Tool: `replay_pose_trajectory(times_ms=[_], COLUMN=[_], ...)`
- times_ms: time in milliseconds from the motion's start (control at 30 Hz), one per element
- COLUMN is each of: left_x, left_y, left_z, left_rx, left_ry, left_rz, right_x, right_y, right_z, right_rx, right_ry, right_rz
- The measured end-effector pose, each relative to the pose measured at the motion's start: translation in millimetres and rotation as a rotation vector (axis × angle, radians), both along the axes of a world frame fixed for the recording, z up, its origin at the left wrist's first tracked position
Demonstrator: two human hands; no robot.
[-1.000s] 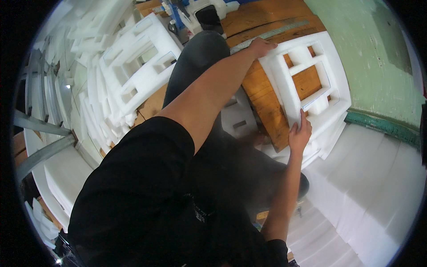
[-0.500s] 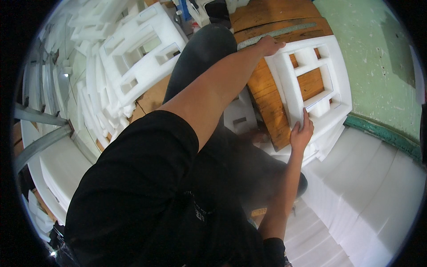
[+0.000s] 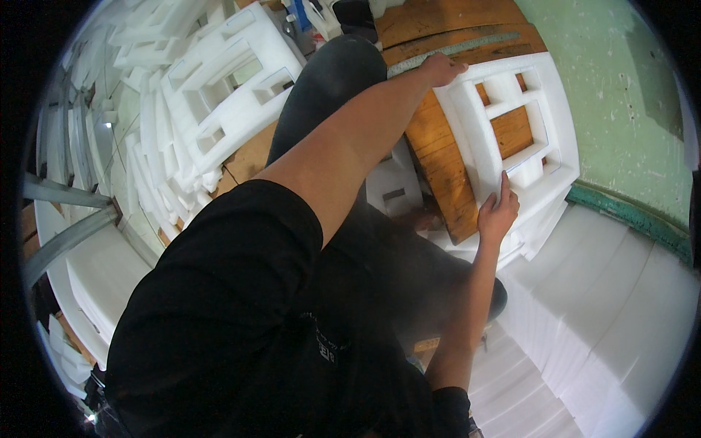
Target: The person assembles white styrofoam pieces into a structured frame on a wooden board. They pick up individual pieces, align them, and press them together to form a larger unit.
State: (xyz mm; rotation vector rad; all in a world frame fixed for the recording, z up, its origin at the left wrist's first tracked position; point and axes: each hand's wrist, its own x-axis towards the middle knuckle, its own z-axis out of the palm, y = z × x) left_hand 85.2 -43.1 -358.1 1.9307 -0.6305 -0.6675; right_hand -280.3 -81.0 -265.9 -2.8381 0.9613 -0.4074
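A white foam frame (image 3: pixel 467 131) with several rectangular cut-outs lies on a brown wooden tabletop (image 3: pixel 442 164), which shows through the openings. My left hand (image 3: pixel 443 71) reaches across and grips the frame's far left corner, its fingers bent over the edge. At the near end my right hand (image 3: pixel 499 213) holds the frame's edge, the index finger stretched up along the foam. Thin blue lines mark the foam around some openings. More white foam (image 3: pixel 537 226) shows under and beside the near right end of the frame.
Past the frame a narrow grey strip (image 3: pixel 482 45) lies along the wood. A pale green surface (image 3: pixel 599 80) stands to the right, above large white foam blocks (image 3: pixel 606 292). Cut foam frames (image 3: pixel 212 150) are piled at the left, near metal bars (image 3: pixel 69 191).
The foam frame has shifted slightly away from me. My right hand has slid a little along its edge, with the index finger raised higher. My left hand keeps its corner grip.
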Motion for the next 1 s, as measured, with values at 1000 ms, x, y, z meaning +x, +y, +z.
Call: replay_pose_trajectory(times_ms=[1000], left_x=[-24], left_y=[11], left_z=[29], left_rx=[-0.003], left_ry=[-0.274], left_rz=[-0.173], right_x=[7], right_y=[-20], right_z=[1], right_rx=[-0.110], right_ry=[0.166], right_rz=[-0.017])
